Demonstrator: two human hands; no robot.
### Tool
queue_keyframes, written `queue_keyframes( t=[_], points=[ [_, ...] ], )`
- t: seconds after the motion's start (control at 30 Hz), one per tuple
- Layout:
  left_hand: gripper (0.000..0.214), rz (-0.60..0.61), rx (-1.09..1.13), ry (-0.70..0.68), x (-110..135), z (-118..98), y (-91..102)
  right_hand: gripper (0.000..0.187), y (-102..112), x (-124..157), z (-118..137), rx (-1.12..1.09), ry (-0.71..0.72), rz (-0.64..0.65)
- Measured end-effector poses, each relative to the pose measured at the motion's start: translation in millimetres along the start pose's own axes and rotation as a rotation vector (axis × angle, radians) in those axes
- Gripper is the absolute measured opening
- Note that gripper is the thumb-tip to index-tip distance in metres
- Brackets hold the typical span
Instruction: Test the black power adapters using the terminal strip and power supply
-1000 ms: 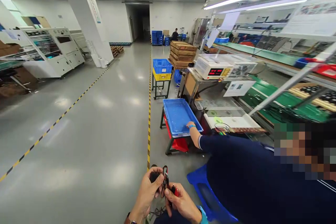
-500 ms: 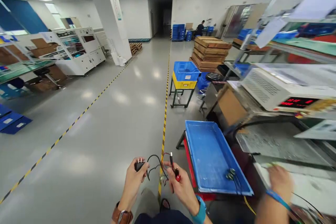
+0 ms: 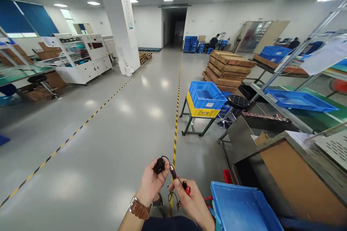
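My left hand [image 3: 150,186] is closed around a small black plug-in power adapter [image 3: 159,166], held in front of me above the floor. A USB plug [image 3: 172,171] on a thin cable points up from my right hand [image 3: 192,199], near my left fingertips. My right hand is also closed, gripping that cable with its red and black clips [image 3: 187,188]. Loose wire [image 3: 171,196] loops below the fingers. Whether the USB plug touches the adapter, I cannot tell.
To my right stand a blue tray [image 3: 244,205] and a metal workbench [image 3: 287,137]. Farther ahead, blue and yellow crates [image 3: 202,110] sit on a green-legged stand, with wooden pallets [image 3: 229,66] behind. A striped line [image 3: 175,130] runs along the floor.
The view has moved forward past the bench, and the co-worker's arm has left it. My hands have come closer together; the adapter has turned and its prongs no longer show.
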State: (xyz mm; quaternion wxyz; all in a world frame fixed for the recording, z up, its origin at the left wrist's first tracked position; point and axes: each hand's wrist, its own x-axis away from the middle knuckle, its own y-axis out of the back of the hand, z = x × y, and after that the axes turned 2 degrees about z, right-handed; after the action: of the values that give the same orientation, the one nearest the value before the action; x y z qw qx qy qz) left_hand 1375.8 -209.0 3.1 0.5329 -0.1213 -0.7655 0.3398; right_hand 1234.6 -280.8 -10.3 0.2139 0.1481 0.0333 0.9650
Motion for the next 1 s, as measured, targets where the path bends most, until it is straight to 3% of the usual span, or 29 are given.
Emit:
queue_keyframes(
  t=[0.13,0.3,0.47,0.6,0.73,0.87,1.0],
  points=[
    [0.018,0.032,-0.1,0.076,-66,-24,-73.1,0.078,31,-83,8,-0.117,-0.059,-0.058],
    [0.023,0.104,-0.282,0.142,-158,-50,-155.7,0.073,89,-196,5,-0.281,0.15,0.027],
    [0.027,0.194,-0.407,0.118,-259,-81,-251.5,0.071,164,-337,7,-0.334,0.291,0.118],
    [0.026,0.225,-0.392,0.027,-331,-109,-342.3,0.071,231,-448,40,-0.316,0.318,0.196],
    [0.021,0.162,-0.286,-0.078,-399,-142,-423.5,0.071,287,-548,84,-0.231,0.276,0.268],
    [0.024,0.112,-0.227,-0.063,-477,-182,-481.6,0.074,322,-647,112,-0.227,0.189,0.341],
    [0.026,0.15,-0.224,-0.05,-570,-225,-527.5,0.07,343,-757,117,-0.276,0.091,0.336]
  ],
)
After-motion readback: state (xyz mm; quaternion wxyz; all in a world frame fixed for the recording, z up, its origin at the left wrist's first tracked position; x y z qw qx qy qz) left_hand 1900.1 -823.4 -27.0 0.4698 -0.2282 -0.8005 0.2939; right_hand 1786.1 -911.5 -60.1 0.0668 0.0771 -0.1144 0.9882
